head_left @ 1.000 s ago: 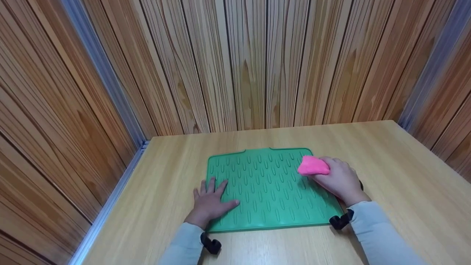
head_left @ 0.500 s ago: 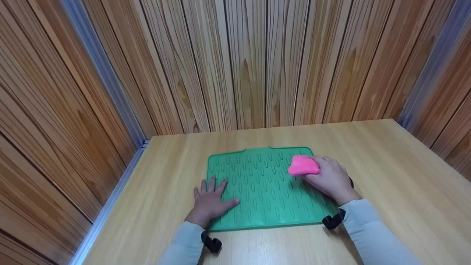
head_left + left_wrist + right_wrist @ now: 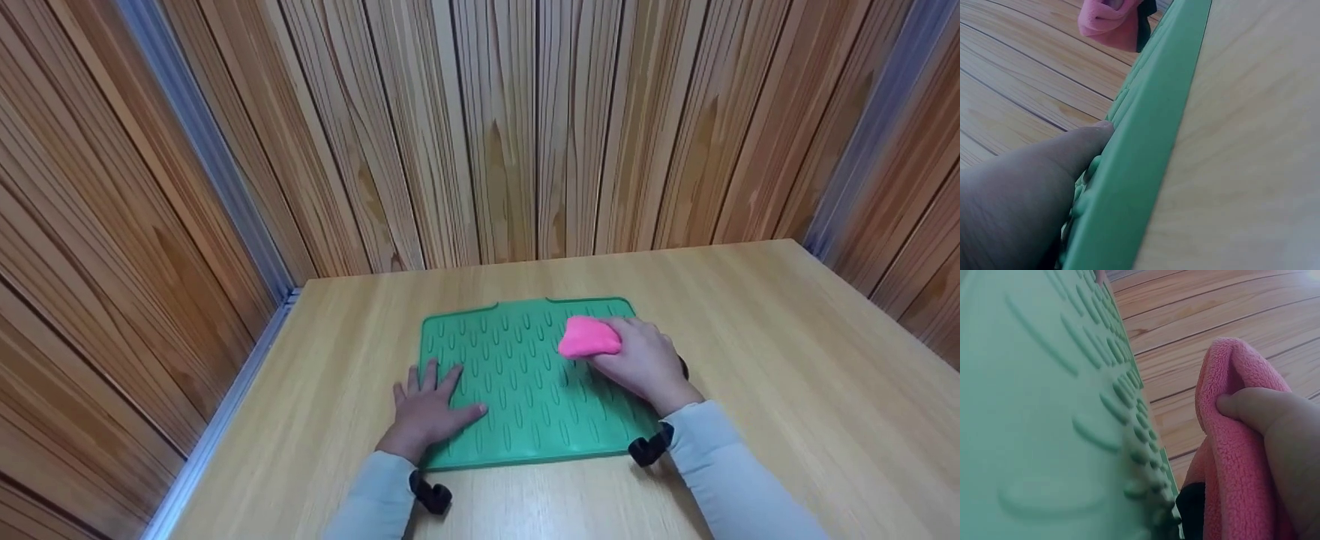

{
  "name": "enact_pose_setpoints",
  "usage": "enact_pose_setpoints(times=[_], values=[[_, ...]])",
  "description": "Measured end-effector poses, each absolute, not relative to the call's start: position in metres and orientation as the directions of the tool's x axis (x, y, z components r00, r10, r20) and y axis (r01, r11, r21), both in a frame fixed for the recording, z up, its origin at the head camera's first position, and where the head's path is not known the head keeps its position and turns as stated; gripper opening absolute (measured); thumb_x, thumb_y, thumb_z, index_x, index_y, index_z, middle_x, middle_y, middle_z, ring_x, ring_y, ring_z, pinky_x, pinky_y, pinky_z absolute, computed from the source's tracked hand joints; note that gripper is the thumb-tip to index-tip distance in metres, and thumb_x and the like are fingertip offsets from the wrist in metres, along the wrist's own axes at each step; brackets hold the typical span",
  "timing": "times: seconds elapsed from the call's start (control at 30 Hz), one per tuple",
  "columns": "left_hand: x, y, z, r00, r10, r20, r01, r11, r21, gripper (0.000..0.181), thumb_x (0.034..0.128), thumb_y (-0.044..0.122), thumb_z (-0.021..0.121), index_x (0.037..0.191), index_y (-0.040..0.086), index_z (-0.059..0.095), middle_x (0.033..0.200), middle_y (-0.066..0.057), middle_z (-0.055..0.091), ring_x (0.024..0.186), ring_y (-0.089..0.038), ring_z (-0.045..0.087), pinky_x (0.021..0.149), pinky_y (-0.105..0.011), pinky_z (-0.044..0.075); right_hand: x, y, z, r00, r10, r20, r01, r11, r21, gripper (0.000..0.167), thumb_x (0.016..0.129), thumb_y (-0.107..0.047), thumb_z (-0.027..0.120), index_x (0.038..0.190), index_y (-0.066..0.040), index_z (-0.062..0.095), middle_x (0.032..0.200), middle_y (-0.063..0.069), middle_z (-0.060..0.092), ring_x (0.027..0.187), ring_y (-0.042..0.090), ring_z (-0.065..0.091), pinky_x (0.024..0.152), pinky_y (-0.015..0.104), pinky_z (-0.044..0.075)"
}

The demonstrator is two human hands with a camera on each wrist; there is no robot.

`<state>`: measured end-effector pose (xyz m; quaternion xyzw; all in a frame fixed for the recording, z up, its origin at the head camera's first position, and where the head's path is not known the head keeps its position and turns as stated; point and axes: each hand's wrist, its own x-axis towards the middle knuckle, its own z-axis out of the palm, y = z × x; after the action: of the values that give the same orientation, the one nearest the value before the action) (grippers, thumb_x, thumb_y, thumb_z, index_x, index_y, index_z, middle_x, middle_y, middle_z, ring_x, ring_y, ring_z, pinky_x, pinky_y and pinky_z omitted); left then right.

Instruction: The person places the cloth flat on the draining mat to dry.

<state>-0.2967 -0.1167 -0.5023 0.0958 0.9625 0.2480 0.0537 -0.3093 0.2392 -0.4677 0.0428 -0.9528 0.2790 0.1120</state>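
Wiping seems the step in hand; the right hand (image 3: 641, 360) pinches a folded pink cloth (image 3: 589, 337) over the one o'clock part of the green mat (image 3: 517, 409) (contact beneath is hidden); the left hand (image 3: 426, 418) lies spread at eight o'clock, apparently bracing it against the desk (image 3: 750, 337); the next move probably calls for even pressure.

Widest way through: past 3 o'clock of the green mat (image 3: 525, 405).
From the mat's centre, the wooden table (image 3: 795, 360) gives broad room beyond the right hand (image 3: 641, 360), which with its pink cloth (image 3: 590, 337) blocks 2 to 3. The left hand (image 3: 431, 415) blocks 8; the back wall (image 3: 510, 135) limits 12. A gap lies at 6 (black wrist pieces (image 3: 651, 445) jut in from both sides).
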Motion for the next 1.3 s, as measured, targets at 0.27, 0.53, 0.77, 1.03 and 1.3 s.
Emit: enact_pose_setpoints(times=[0.27, 0.53, 0.77, 1.03, 1.3], values=[[-0.298, -0.116, -0.504, -0.974, 0.219, -0.064, 0.158, 0.850, 0.503, 0.095, 0.0999, 0.069, 0.068, 0.175, 0.017, 0.043, 0.188, -0.028, 0.018, 0.173, -0.063, 0.003, 0.136, -0.084, 0.000, -0.313, 0.218, -0.470, -0.967, -0.040, 0.252, -0.171, 0.835, -0.524, 0.066, 0.098, -0.049, 0.079, 0.152, -0.012, 0.068, 0.145, 0.021, 0.074, 0.129, 0.045, 0.067, 0.110, 0.071, 0.051], [-0.296, -0.115, -0.499, -0.974, 0.221, -0.056, 0.170, 0.868, 0.467, 0.094, 0.1001, 0.069, 0.067, 0.174, 0.016, 0.043, 0.187, -0.030, 0.021, 0.172, -0.065, 0.008, 0.135, -0.085, 0.005, -0.317, 0.200, -0.472, -0.971, -0.042, 0.234, -0.160, 0.845, -0.511, 0.069, 0.096, -0.045, 0.080, 0.155, -0.012, 0.066, 0.148, 0.023, 0.071, 0.135, 0.049, 0.064, 0.116, 0.072, 0.047], [-0.296, -0.115, -0.498, -0.976, 0.210, -0.059, 0.159, 0.871, 0.465, 0.094, 0.1004, 0.069, 0.068, 0.174, 0.017, 0.043, 0.187, -0.029, 0.021, 0.172, -0.064, 0.007, 0.135, -0.085, 0.004, -0.317, 0.194, -0.474, -0.976, -0.050, 0.213, -0.157, 0.836, -0.526, 0.070, 0.096, -0.049, 0.082, 0.157, -0.018, 0.065, 0.150, 0.022, 0.071, 0.138, 0.049, 0.063, 0.119, 0.074, 0.046], [-0.297, -0.117, -0.501, -0.976, 0.211, -0.061, 0.158, 0.868, 0.472, 0.095, 0.1001, 0.070, 0.068, 0.175, 0.017, 0.043, 0.188, -0.028, 0.019, 0.173, -0.064, 0.005, 0.135, -0.086, 0.002, -0.316, 0.190, -0.484, -0.974, -0.061, 0.218, -0.172, 0.825, -0.538, 0.073, 0.094, -0.057, 0.084, 0.151, -0.015, 0.069, 0.148, 0.017, 0.073, 0.132, 0.044, 0.067, 0.116, 0.070, 0.051], [-0.296, -0.117, -0.500, -0.974, 0.216, -0.063, 0.160, 0.861, 0.483, 0.095, 0.1001, 0.069, 0.069, 0.175, 0.016, 0.043, 0.188, -0.029, 0.019, 0.173, -0.064, 0.004, 0.135, -0.085, 0.002, -0.316, 0.187, -0.492, -0.978, -0.073, 0.196, -0.164, 0.850, -0.500, 0.077, 0.092, -0.061, 0.084, 0.151, -0.015, 0.068, 0.151, 0.019, 0.069, 0.132, 0.046, 0.066, 0.115, 0.072, 0.051]])
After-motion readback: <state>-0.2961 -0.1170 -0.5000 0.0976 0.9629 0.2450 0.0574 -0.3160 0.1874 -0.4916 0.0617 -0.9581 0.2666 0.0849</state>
